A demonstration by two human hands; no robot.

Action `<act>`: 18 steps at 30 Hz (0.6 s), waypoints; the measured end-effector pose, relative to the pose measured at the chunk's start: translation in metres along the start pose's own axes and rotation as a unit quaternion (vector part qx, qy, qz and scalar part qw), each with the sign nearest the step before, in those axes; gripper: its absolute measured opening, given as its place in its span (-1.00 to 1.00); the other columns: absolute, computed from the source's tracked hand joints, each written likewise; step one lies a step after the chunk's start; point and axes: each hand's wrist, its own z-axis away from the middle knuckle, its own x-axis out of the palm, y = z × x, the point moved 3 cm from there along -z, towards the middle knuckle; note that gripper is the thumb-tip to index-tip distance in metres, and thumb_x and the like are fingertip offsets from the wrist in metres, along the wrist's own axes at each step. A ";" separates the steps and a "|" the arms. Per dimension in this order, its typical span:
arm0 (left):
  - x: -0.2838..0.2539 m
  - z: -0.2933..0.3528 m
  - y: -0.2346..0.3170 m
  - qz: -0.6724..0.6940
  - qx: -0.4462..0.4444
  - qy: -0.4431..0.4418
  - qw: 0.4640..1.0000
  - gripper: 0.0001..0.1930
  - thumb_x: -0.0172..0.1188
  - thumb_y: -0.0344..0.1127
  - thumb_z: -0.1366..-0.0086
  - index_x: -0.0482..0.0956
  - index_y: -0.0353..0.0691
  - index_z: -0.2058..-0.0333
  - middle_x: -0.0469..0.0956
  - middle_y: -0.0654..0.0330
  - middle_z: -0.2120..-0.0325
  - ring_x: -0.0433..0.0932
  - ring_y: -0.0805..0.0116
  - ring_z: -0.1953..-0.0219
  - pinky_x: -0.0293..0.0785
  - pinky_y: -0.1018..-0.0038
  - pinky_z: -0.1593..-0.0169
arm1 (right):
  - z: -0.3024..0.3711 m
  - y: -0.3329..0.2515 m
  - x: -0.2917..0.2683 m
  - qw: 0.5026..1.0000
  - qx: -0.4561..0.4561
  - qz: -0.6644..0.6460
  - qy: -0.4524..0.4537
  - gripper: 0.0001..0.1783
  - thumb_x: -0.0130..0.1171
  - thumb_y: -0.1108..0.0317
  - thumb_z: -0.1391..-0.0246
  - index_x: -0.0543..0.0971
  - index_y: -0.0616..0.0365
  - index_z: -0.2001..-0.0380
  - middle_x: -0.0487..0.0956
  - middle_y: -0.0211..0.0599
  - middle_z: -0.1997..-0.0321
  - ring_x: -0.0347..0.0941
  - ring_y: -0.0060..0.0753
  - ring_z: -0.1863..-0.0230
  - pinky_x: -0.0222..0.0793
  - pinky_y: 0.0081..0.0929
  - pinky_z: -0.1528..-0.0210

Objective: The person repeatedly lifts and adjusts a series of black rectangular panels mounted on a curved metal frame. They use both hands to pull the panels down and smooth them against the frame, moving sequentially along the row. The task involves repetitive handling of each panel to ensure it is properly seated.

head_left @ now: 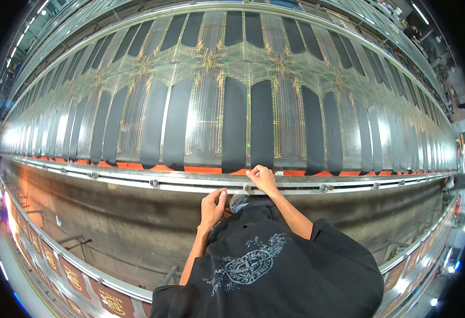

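Observation:
A long printing table stretches across the view, with black fabric pieces laid on it in two rows. My right hand (263, 178) is closed at the table's near edge, by the lower end of one black fabric piece (261, 124). Whether its fingers grip that end is hidden. Lower and to the left, my left hand (212, 208) is raised in front of the metal rail (195, 186), thumb and fingers drawn together. Anything between them is too small to make out. Another black fabric piece (234, 124) lies just left of the one by my right hand.
Fine yellow and green lines mark the table surface (206, 116) between the pieces. An orange-red strip (190, 169) runs along its near edge, beside the rail with its knobs (154, 183). Behind me stands another long table with brown printed panels (73, 278). More tables lie beyond the far edge.

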 end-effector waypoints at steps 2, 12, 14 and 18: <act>-0.008 -0.025 -0.001 -0.002 0.004 0.000 1.000 -0.71 0.16 -0.25 -0.42 0.71 -0.35 0.10 0.73 -0.08 0.19 0.71 0.03 0.09 0.56 0.28 -0.03 | -0.023 -0.004 0.006 0.999 0.017 0.035 0.022 -0.56 0.43 -0.02 -0.07 0.62 0.15 0.55 0.64 -0.21 0.59 0.62 -0.21 0.51 0.49 -0.25 0.39; -0.050 -0.258 0.011 -0.177 0.117 -0.070 0.975 -0.72 0.19 -0.18 -0.42 0.71 -0.22 0.07 0.71 0.02 0.13 0.61 0.00 -0.01 0.33 0.08 -0.29 | -0.091 -0.027 0.024 0.991 0.070 0.051 0.101 -0.56 0.44 0.01 -0.07 0.52 0.12 0.54 0.61 -0.15 0.59 0.61 0.08 0.43 0.47 -0.01 0.34; -0.037 -0.330 0.021 -0.228 0.179 -0.068 0.955 -0.70 0.20 -0.20 -0.41 0.68 -0.21 0.00 0.69 0.02 0.06 0.59 -0.01 -0.09 0.26 0.04 -0.36 | -0.103 -0.030 0.019 0.990 0.085 0.046 0.104 -0.57 0.44 0.01 -0.07 0.53 0.13 0.51 0.61 -0.16 0.57 0.61 0.08 0.44 0.46 -0.04 0.34; 0.002 -0.455 0.044 -0.279 0.260 -0.104 0.919 -0.56 0.24 -0.21 -0.38 0.55 -0.20 -0.19 0.55 0.01 -0.18 0.45 -0.01 -0.27 0.13 0.00 -0.44 | -0.122 -0.042 0.018 0.989 0.109 0.042 0.095 -0.57 0.49 0.03 -0.02 0.54 0.14 0.51 0.62 -0.16 0.58 0.61 0.05 0.45 0.46 -0.06 0.36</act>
